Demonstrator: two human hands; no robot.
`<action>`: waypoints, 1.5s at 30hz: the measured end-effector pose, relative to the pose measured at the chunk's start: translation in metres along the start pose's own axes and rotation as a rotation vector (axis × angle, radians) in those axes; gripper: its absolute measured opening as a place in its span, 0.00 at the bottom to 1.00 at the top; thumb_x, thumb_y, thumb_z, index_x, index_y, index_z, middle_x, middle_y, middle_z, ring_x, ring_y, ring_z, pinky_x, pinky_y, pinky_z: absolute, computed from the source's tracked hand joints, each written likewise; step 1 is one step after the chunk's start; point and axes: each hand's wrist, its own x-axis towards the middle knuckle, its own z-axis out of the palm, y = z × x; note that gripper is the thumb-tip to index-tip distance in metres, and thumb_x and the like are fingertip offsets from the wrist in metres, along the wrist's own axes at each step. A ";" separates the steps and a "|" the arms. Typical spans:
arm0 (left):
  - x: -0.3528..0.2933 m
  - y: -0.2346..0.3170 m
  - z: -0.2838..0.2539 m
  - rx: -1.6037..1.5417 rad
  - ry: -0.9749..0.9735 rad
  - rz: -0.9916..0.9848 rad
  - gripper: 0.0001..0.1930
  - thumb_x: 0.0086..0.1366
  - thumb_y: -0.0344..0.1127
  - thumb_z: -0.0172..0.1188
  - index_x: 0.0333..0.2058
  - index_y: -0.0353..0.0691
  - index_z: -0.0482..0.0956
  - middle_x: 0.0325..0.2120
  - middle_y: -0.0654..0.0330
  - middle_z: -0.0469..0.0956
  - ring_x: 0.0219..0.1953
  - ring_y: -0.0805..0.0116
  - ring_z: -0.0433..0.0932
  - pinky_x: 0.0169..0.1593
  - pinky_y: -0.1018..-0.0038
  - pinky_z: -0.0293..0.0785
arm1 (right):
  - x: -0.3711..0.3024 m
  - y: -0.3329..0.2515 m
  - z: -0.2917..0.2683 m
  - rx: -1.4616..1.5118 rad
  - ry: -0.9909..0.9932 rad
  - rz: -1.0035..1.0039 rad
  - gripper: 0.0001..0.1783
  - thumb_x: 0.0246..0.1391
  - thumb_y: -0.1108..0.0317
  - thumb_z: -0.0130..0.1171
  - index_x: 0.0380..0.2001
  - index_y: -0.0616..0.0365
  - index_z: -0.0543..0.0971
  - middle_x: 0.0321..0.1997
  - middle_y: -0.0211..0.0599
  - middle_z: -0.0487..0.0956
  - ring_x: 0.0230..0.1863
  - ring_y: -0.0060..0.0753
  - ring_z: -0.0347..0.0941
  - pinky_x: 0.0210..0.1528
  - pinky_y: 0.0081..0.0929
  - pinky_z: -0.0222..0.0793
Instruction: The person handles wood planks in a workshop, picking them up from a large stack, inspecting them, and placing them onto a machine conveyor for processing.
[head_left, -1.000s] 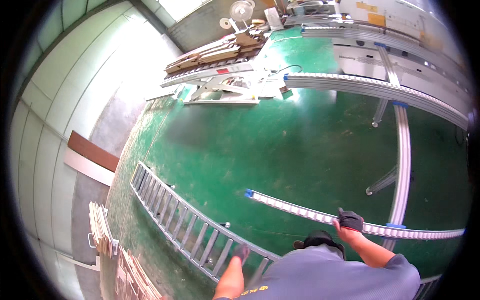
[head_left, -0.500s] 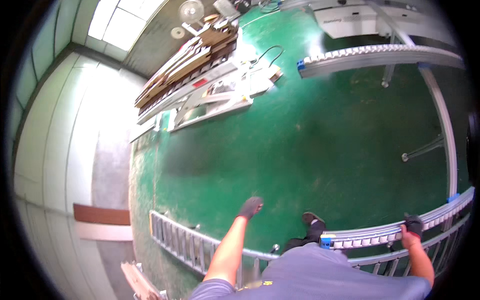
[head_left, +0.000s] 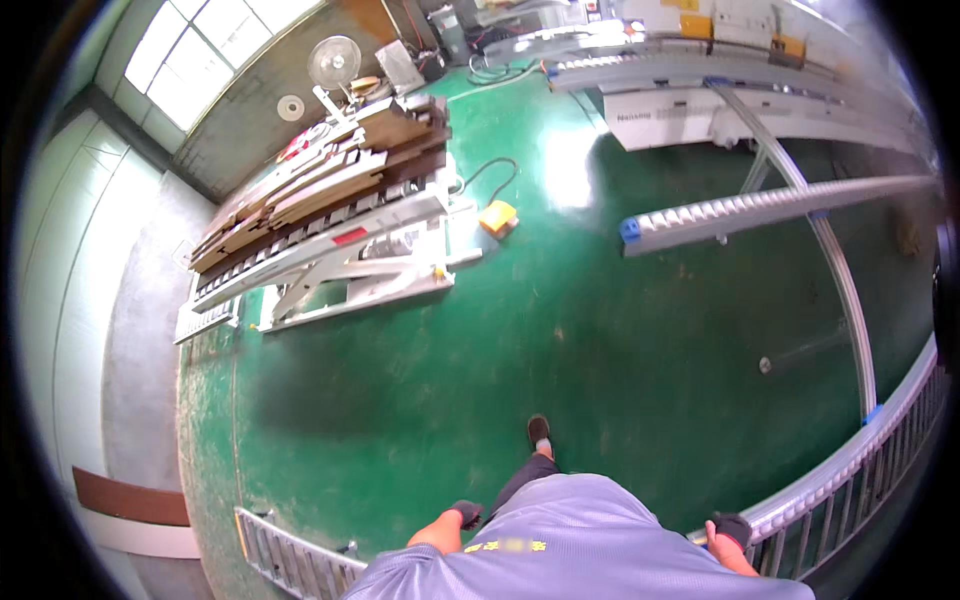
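Note:
My left hand [head_left: 466,514], in a dark glove with the fingertips partly bare, hangs low beside my body. Its fingers look loosely curled with nothing in them. On the other side my right hand [head_left: 732,530], gloved the same way, is at the near end of a grey roller rail [head_left: 800,497] with white rollers. The thumb points up; the other fingers are dark and partly hidden, so whether they grip the rail or only pass over it I cannot tell. One shoe [head_left: 539,430] shows ahead on the green floor.
Brown boards [head_left: 330,190] lie stacked on a white scissor lift table [head_left: 350,300] at left. A yellow box-like thing [head_left: 497,217] with a cable sits beside it. Another roller rail [head_left: 770,212] crosses at right, with a large white machine [head_left: 660,120] behind. A ladder-like roller frame [head_left: 300,562] stands lower left.
My view has turned and moved forward. My left hand has swung back toward my body. My right hand has come back to the rail's near end. One foot has stepped forward.

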 end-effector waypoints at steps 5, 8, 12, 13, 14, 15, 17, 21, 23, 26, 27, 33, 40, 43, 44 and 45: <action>0.083 0.083 -0.149 -0.665 0.136 -0.160 0.13 0.62 0.41 0.45 0.22 0.42 0.72 0.14 0.59 0.69 0.12 0.68 0.67 0.14 0.70 0.59 | 0.089 -0.131 -0.044 0.328 -0.182 0.205 0.22 0.57 0.52 0.45 0.33 0.59 0.80 0.36 0.51 0.79 0.40 0.59 0.73 0.48 0.45 0.66; 0.110 0.174 -0.259 -0.372 0.238 -0.001 0.13 0.65 0.36 0.42 0.25 0.42 0.74 0.16 0.62 0.74 0.15 0.71 0.71 0.17 0.71 0.66 | 0.182 -0.208 -0.053 0.648 -0.048 0.061 0.20 0.56 0.59 0.51 0.44 0.63 0.76 0.42 0.48 0.79 0.44 0.47 0.74 0.49 0.36 0.69; 0.157 0.228 -0.373 -0.201 0.311 0.372 0.11 0.64 0.35 0.45 0.26 0.42 0.74 0.20 0.65 0.76 0.18 0.75 0.72 0.20 0.76 0.68 | 0.314 -0.328 -0.135 0.915 -0.044 -0.187 0.19 0.55 0.69 0.54 0.50 0.65 0.73 0.42 0.41 0.80 0.41 0.31 0.76 0.46 0.29 0.71; 0.163 0.249 -0.395 -0.272 0.307 0.424 0.11 0.64 0.35 0.45 0.26 0.42 0.74 0.21 0.65 0.76 0.19 0.75 0.73 0.21 0.76 0.68 | 0.343 -0.356 -0.163 0.969 -0.065 -0.232 0.19 0.55 0.70 0.53 0.50 0.65 0.73 0.42 0.41 0.80 0.41 0.30 0.76 0.46 0.29 0.71; 0.167 0.271 -0.414 -0.345 0.304 0.473 0.10 0.64 0.36 0.46 0.27 0.42 0.74 0.22 0.65 0.76 0.20 0.76 0.73 0.22 0.77 0.69 | 0.370 -0.374 -0.181 1.023 -0.092 -0.277 0.19 0.56 0.70 0.53 0.50 0.65 0.73 0.41 0.41 0.80 0.40 0.30 0.76 0.45 0.29 0.71; 0.166 0.303 -0.428 -0.497 0.282 0.437 0.09 0.64 0.35 0.46 0.28 0.42 0.74 0.23 0.65 0.77 0.21 0.76 0.74 0.23 0.77 0.69 | 0.410 -0.379 -0.175 1.075 -0.154 -0.255 0.21 0.56 0.64 0.54 0.50 0.65 0.74 0.46 0.44 0.78 0.48 0.40 0.74 0.53 0.30 0.67; 0.140 0.372 -0.449 -0.783 0.219 0.341 0.07 0.63 0.34 0.48 0.30 0.42 0.74 0.25 0.65 0.77 0.23 0.77 0.74 0.24 0.78 0.70 | 0.479 -0.403 -0.208 0.901 -0.090 -0.376 0.21 0.56 0.63 0.54 0.50 0.63 0.74 0.44 0.44 0.79 0.46 0.39 0.75 0.51 0.29 0.68; 0.149 0.388 -0.492 -0.638 0.193 0.462 0.11 0.65 0.43 0.52 0.38 0.44 0.74 0.29 0.62 0.79 0.26 0.74 0.75 0.29 0.77 0.72 | 0.614 -0.489 -0.301 0.603 -0.217 -0.538 0.19 0.57 0.59 0.52 0.48 0.57 0.75 0.41 0.47 0.78 0.44 0.40 0.75 0.49 0.34 0.69; 0.147 0.405 -0.503 -0.569 0.254 0.494 0.12 0.64 0.45 0.54 0.39 0.44 0.75 0.31 0.61 0.79 0.27 0.73 0.76 0.30 0.77 0.73 | 0.684 -0.529 -0.321 0.562 -0.086 -0.674 0.20 0.57 0.58 0.52 0.48 0.57 0.76 0.38 0.47 0.79 0.40 0.42 0.75 0.46 0.35 0.69; 0.151 0.445 -0.530 -0.843 0.288 0.415 0.09 0.66 0.37 0.48 0.36 0.42 0.76 0.29 0.64 0.78 0.30 0.75 0.77 0.30 0.79 0.72 | 0.779 -0.595 -0.361 0.579 -0.166 -0.676 0.21 0.58 0.56 0.52 0.48 0.57 0.76 0.35 0.45 0.80 0.37 0.40 0.75 0.44 0.34 0.70; 0.152 0.457 -0.542 -1.014 0.277 0.410 0.09 0.67 0.37 0.48 0.37 0.42 0.76 0.29 0.63 0.78 0.30 0.75 0.77 0.31 0.79 0.73 | 0.807 -0.619 -0.375 0.600 -0.189 -0.673 0.21 0.58 0.55 0.51 0.48 0.57 0.76 0.36 0.45 0.80 0.37 0.39 0.76 0.45 0.34 0.70; 0.169 0.516 -0.620 -0.581 0.636 0.664 0.14 0.66 0.42 0.49 0.40 0.37 0.75 0.34 0.57 0.78 0.35 0.68 0.78 0.40 0.73 0.74 | 0.992 -0.748 -0.400 0.348 -0.030 -0.812 0.21 0.55 0.52 0.51 0.44 0.56 0.78 0.37 0.49 0.79 0.39 0.45 0.76 0.44 0.38 0.70; 0.196 0.584 -0.699 -1.205 0.385 0.456 0.21 0.69 0.53 0.45 0.41 0.39 0.76 0.33 0.61 0.78 0.36 0.72 0.76 0.45 0.74 0.73 | 1.170 -0.886 -0.407 0.009 -0.052 -0.738 0.24 0.52 0.50 0.51 0.40 0.60 0.78 0.40 0.53 0.78 0.42 0.52 0.75 0.46 0.43 0.69; 0.238 0.594 -0.708 -1.746 0.305 0.489 0.22 0.67 0.58 0.46 0.44 0.46 0.70 0.29 0.64 0.73 0.31 0.71 0.74 0.40 0.74 0.73 | 1.221 -0.959 -0.407 -0.094 -0.048 -0.869 0.25 0.52 0.50 0.51 0.40 0.61 0.79 0.43 0.54 0.78 0.46 0.53 0.74 0.49 0.44 0.68; 0.268 0.589 -0.701 -1.880 0.337 0.463 0.24 0.65 0.61 0.47 0.44 0.45 0.70 0.29 0.63 0.73 0.31 0.70 0.74 0.38 0.73 0.73 | 1.233 -0.984 -0.406 -0.121 -0.109 -0.863 0.25 0.53 0.49 0.50 0.40 0.61 0.79 0.43 0.55 0.78 0.47 0.53 0.73 0.50 0.44 0.67; 0.285 0.592 -0.702 -2.017 0.362 0.438 0.26 0.63 0.63 0.49 0.44 0.45 0.70 0.29 0.63 0.74 0.31 0.69 0.74 0.36 0.72 0.74 | 1.245 -1.005 -0.404 -0.155 -0.173 -0.853 0.26 0.54 0.49 0.49 0.40 0.61 0.79 0.44 0.55 0.77 0.48 0.54 0.73 0.51 0.45 0.67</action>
